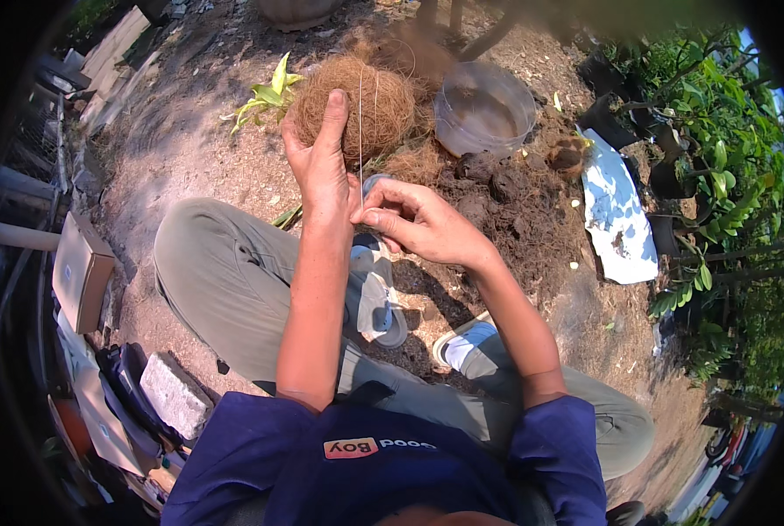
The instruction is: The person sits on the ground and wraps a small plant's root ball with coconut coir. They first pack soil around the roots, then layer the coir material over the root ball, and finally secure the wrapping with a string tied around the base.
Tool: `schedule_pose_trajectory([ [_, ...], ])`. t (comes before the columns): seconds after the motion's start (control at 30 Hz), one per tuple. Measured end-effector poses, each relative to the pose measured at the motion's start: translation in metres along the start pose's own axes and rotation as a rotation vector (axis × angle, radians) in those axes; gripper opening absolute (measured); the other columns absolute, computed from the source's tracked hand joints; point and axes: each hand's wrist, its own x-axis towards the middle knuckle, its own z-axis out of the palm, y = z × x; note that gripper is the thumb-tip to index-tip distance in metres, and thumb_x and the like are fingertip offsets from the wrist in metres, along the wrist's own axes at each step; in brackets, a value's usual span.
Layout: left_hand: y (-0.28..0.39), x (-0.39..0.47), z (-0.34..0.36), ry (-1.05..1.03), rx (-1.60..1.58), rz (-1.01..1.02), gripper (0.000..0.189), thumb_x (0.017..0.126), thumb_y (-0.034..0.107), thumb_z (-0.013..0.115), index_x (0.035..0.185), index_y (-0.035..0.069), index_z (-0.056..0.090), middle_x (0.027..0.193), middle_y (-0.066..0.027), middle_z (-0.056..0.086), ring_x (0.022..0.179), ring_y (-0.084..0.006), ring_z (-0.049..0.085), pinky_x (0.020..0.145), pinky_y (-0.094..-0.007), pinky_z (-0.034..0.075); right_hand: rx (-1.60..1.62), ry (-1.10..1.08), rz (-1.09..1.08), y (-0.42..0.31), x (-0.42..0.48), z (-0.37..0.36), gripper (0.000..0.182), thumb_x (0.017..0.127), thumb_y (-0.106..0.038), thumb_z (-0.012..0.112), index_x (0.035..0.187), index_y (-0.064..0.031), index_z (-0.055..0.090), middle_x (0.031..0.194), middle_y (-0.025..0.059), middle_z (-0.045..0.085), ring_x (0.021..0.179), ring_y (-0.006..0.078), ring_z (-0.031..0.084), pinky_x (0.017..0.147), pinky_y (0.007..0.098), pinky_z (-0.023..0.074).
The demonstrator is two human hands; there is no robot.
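My left hand (319,151) grips a ball of brown coconut fibre (372,112), thumb pressed on its near side. Green leaves (270,92) stick out at the ball's left. A thin pale string (360,131) runs over the ball and down to my right hand (408,217), which pinches it between thumb and fingertips close to my left wrist. Behind the ball and to its right lies more loose coconut fibre (418,56). Part of the string's path around the ball is hidden.
A clear plastic tub (484,108) holding murky water stands beyond my right hand. Dark clumps of wet fibre or soil (510,197) lie nearer. Further right are a white sheet (619,217) and potted green plants (721,171). At left are a cardboard box (81,271) and a stone block (176,394).
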Motion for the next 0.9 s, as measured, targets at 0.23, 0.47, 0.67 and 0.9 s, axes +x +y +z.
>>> schedule_pose_trajectory([
  [0.23, 0.005, -0.007, -0.007, -0.266, -0.189, -0.446, 0.067, 0.084, 0.037, 0.076, 0.134, 0.003, 0.048, 0.129, -0.0147, 0.056, 0.118, -0.0292, 0.056, 0.1, -0.0473, 0.048, -0.541, 0.35, -0.138, 0.061, 0.019, -0.085, 0.029, 0.092, -0.019, 0.062, 0.107, 0.0052, 0.064, 0.097, 0.0093, 0.069, 0.09, 0.0134, 0.06, 0.082, 0.0306, 0.0488],
  [0.47, 0.005, -0.02, 0.008, -0.49, 0.251, -0.328, 0.059, 0.078, 0.01, 0.081, 0.127, 0.0, 0.048, 0.114, -0.0135, 0.063, 0.102, -0.0202, 0.064, 0.089, -0.034, 0.055, -0.116, 0.392, -0.035, -0.032, 0.0, -0.139, 0.02, 0.093, -0.025, 0.066, 0.083, -0.0078, 0.064, 0.074, -0.005, 0.06, 0.062, 0.0014, 0.047, 0.056, 0.0192, 0.0372],
  [0.67, -0.01, -0.018, 0.012, -0.369, 0.357, -0.034, 0.049, 0.077, 0.004, 0.08, 0.116, 0.0, 0.05, 0.108, -0.0151, 0.064, 0.098, -0.0184, 0.064, 0.083, -0.0308, 0.055, -0.128, 0.543, -0.129, -0.044, -0.007, -0.06, 0.023, 0.098, -0.023, 0.058, 0.087, -0.0023, 0.058, 0.066, -0.0026, 0.054, 0.05, 0.0029, 0.047, 0.044, 0.0193, 0.0376],
  [0.9, -0.003, -0.005, 0.002, -0.077, 0.095, -0.075, 0.048, 0.084, 0.011, 0.077, 0.122, 0.001, 0.049, 0.111, -0.0128, 0.063, 0.096, -0.0196, 0.064, 0.081, -0.0332, 0.056, -0.052, -0.076, 0.073, -0.006, -0.003, 0.008, 0.031, 0.103, -0.03, 0.045, 0.093, -0.003, 0.055, 0.061, -0.002, 0.051, 0.045, 0.0055, 0.049, 0.043, 0.0215, 0.0408],
])
